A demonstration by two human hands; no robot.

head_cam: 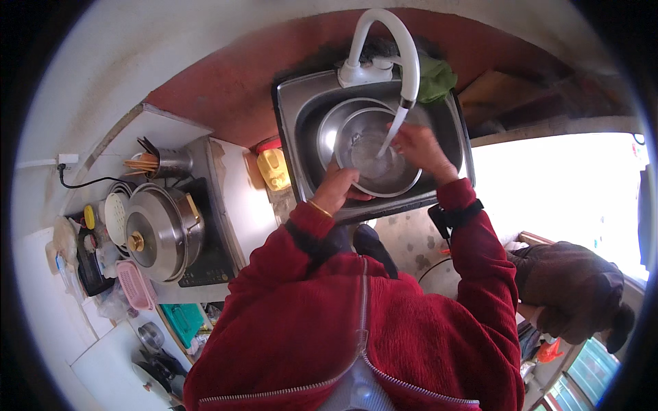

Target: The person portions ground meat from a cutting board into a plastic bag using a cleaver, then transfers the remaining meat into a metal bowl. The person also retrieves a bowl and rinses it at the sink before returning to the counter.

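Note:
A stainless steel bowl (360, 177) sits in the metal sink (442, 120), on or against a second steel bowl (329, 128) that shows behind its far left rim. Water runs into the front bowl from a white gooseneck faucet (409, 56). My left hand (336, 187) grips the bowl's near left rim, thumb over the edge. My right hand (421, 151) is at the bowl's right side, beside the water stream, its fingers bent and slightly blurred. Whether those fingers touch the bowl or hold anything cannot be made out.
A green cloth (437, 79) lies by the faucet. Left of the sink stands a yellow plastic jug (274, 167). Further left, a large lidded steel pot (154, 234) sits by a black cooktop (211, 262), near a utensil holder (175, 163). At right, another person (570, 287) bends over.

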